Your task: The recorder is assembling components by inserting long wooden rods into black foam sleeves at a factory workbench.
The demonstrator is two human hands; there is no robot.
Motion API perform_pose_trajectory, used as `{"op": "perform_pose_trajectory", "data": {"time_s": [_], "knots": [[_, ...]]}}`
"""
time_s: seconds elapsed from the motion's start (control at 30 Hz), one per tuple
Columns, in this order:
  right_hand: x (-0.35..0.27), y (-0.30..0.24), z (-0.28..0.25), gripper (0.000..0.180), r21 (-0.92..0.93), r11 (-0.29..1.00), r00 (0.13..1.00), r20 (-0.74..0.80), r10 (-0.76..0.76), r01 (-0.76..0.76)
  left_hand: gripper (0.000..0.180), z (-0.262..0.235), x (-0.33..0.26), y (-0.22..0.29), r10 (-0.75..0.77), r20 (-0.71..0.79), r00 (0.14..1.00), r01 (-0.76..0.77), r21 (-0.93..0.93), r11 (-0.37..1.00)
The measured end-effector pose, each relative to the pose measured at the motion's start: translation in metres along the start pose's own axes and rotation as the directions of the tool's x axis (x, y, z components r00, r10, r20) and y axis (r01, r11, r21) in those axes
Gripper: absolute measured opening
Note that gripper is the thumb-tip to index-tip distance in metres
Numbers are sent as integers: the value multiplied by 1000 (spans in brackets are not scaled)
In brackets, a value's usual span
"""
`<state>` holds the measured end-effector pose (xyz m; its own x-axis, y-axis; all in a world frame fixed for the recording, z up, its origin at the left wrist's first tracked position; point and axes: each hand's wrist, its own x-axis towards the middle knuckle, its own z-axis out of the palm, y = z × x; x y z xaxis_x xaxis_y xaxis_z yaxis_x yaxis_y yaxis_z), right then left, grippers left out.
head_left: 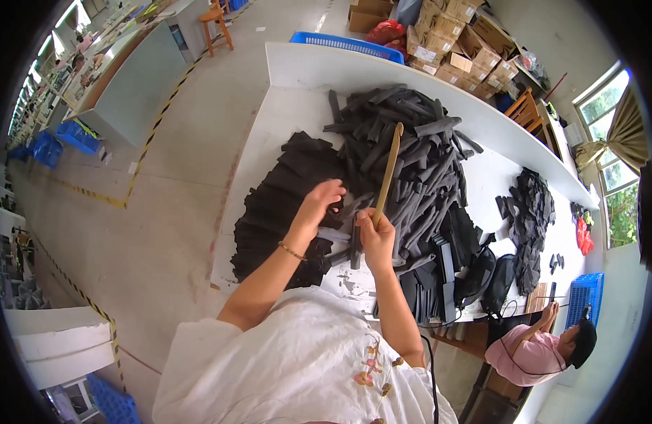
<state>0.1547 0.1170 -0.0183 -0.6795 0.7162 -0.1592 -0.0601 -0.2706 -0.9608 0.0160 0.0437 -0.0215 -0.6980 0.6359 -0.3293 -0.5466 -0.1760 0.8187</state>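
My right hand is closed around a long, pale wooden stick with a curved tip, which points away over the heap. A short dark fabric tube hangs beside that hand's fingers; I cannot tell whether they grip it too. My left hand, fingers apart and slightly bent, hovers over the right edge of a spread of flat black fabric pieces. Beyond both hands lies a big heap of dark grey fabric tubes on the white table.
Black pouches and stacked dark pieces stand to the right. Farther along lies another dark heap. A raised white board edges the table's far side. A person in pink sits at the right, near a blue basket.
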Motion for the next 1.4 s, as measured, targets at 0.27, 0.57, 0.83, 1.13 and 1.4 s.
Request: {"op": "perform_pose_trajectory", "data": {"time_s": [0.27,0.57,0.83,1.13,1.4], "knots": [[38,-35,-2,12,-250,903,901,-175,-397,350,34,13,-47,-29,-152,533,832,52,198,979],[76,-90,-15,20,-342,870,837,-299,-459,355,29,-34,-84,-75,-307,521,797,63,433,899],[25,-40,7,17,-377,863,937,48,-345,337,17,25,12,30,164,301,939,-160,-40,986],[56,-32,-14,15,-369,908,980,44,-194,197,18,4,28,-14,39,115,993,-22,-142,990],[200,-163,-97,41,-898,431,712,-243,-659,92,12,-59,128,-12,449,158,880,-398,761,513]]}}
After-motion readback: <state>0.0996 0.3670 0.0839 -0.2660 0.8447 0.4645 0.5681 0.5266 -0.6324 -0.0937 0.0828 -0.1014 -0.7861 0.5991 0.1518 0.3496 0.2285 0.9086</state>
